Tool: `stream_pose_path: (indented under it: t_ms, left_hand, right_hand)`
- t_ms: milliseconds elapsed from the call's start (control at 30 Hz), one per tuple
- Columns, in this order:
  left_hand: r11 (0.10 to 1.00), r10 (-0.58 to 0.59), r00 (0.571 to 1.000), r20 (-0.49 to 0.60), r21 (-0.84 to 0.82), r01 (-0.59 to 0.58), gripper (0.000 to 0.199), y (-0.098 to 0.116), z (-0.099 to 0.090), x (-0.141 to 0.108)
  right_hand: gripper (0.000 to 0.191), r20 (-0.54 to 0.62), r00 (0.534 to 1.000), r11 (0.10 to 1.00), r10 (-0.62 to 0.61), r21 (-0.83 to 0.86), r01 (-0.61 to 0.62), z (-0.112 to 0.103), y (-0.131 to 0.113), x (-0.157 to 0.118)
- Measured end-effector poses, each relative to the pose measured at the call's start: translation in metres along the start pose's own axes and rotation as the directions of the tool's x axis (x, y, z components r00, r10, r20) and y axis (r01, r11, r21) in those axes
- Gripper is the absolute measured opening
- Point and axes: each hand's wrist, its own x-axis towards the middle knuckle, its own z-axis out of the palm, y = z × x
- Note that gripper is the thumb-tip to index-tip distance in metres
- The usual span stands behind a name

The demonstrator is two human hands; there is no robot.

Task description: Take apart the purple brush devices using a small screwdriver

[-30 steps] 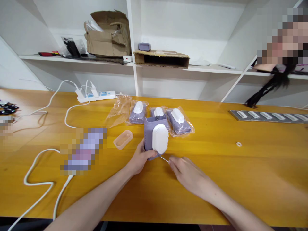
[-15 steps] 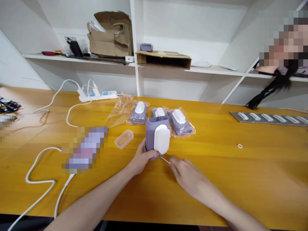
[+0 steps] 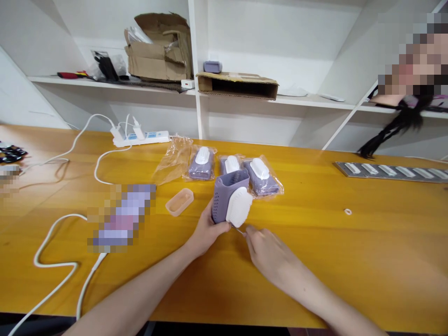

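Note:
My left hand [image 3: 206, 232] is wrapped around the lower left of a purple plastic housing [image 3: 221, 201], thumb at its bottom edge. A white oval bristled pad [image 3: 240, 207] covers the housing's front, and a coil spring [image 3: 239, 176] shows inside its open top. My right hand [image 3: 268, 249] pinches a thin metal rod [image 3: 239, 230] whose tip meets the housing's lower edge; the rod's other end is hidden in the fingers. Behind stand three similar purple pieces in clear bags, one at left [image 3: 201, 163], one in the middle [image 3: 231, 164], one at right [image 3: 261, 175].
A translucent peach tray [image 3: 179, 202] lies left of the housing, near a blurred phone [image 3: 124, 214] on a white cable. A small white ring [image 3: 347, 212] and a grey strip with white pieces [image 3: 388, 170] lie right. A power strip [image 3: 142, 138] sits behind.
The housing has tilted and turned slightly in my left hand, its top and white pad shifting right and more of its perforated side showing. The rod stays at its lower edge.

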Motion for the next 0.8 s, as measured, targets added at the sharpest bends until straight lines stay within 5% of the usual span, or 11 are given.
stream_pose_path:
  t_ms: [367,500,667,800]
  left_hand:
    - [0.968,0.14,0.987,0.075,0.197,-0.152,0.047,0.002,0.0,-0.001]
    - [0.98,0.118,0.993,0.026,0.161,-0.121,0.041,0.002,0.0,-0.001]
    - [0.99,0.123,0.989,-0.077,0.085,-0.116,0.036,-0.001,-0.001,-0.003]
    - [0.99,0.125,0.991,-0.037,0.062,-0.123,0.037,-0.002,-0.001,-0.004]
  right_hand:
    - [0.032,0.066,0.997,0.999,0.04,-0.009,-0.04,-0.004,-0.009,0.005]
    - [0.032,0.032,0.998,0.99,-0.049,0.132,0.045,-0.004,-0.001,0.011]
    - [0.031,-0.003,0.998,0.997,0.061,-0.056,-0.062,-0.006,-0.014,0.01]
    - [0.029,0.058,0.998,0.998,-0.013,-0.053,0.017,-0.014,-0.015,0.012]
